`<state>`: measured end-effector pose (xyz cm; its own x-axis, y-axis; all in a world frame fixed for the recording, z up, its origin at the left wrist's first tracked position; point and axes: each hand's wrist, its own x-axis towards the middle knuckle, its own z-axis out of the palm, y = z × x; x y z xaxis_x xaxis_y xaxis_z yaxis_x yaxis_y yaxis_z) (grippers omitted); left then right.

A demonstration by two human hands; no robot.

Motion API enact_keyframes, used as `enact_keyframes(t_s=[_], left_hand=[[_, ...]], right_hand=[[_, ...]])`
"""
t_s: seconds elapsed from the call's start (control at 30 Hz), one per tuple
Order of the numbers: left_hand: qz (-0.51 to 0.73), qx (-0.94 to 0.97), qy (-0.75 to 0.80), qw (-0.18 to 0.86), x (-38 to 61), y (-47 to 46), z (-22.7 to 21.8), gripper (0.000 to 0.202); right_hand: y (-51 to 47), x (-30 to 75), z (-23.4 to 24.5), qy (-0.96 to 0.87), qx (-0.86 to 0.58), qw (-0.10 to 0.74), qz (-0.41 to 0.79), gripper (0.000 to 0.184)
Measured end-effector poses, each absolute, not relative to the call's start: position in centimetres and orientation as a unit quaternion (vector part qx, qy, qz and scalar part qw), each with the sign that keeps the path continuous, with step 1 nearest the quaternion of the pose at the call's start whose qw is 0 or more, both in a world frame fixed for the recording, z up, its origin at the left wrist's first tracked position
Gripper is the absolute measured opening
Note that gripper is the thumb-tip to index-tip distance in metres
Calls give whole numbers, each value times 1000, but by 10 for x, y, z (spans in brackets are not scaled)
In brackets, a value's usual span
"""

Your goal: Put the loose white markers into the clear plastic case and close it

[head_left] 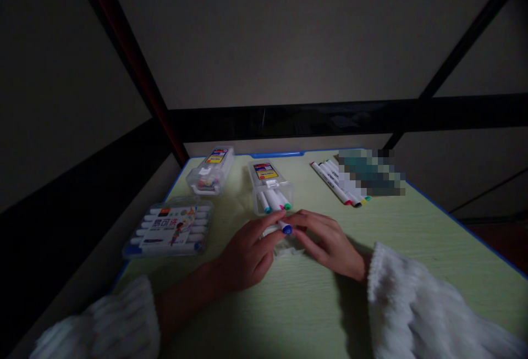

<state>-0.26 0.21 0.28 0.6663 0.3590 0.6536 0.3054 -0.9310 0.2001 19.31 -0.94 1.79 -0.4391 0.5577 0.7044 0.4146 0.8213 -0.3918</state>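
A white marker with a blue cap (285, 228) is pinched between the fingers of my left hand (249, 252), its capped end facing me. My right hand (328, 241) has thumb and fingertips closed in at the same marker from the other side. Just beyond my fingers lies a clear plastic case (271, 183) with a yellow and blue label. Its near end shows markers with teal, pink and green ends. Below the marker, a piece of clear plastic (287, 248), which looks like the case's open flap, lies partly hidden by my hands.
At the left are a second clear case (214, 169) and a flat pack of markers (171, 230) with a printed label. Several loose markers (336, 183) lie at the right, beside a blurred-out flat item (371, 172). The pale green table (264, 320) has a blue edge.
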Motion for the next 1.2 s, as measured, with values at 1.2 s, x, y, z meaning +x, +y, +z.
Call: enact_keyframes(t_s=[1.2], left_hand=[[348,896,267,69,-1,5,0,26]], right_hand=[[-6,193,13,-862,-358,339,116,32]])
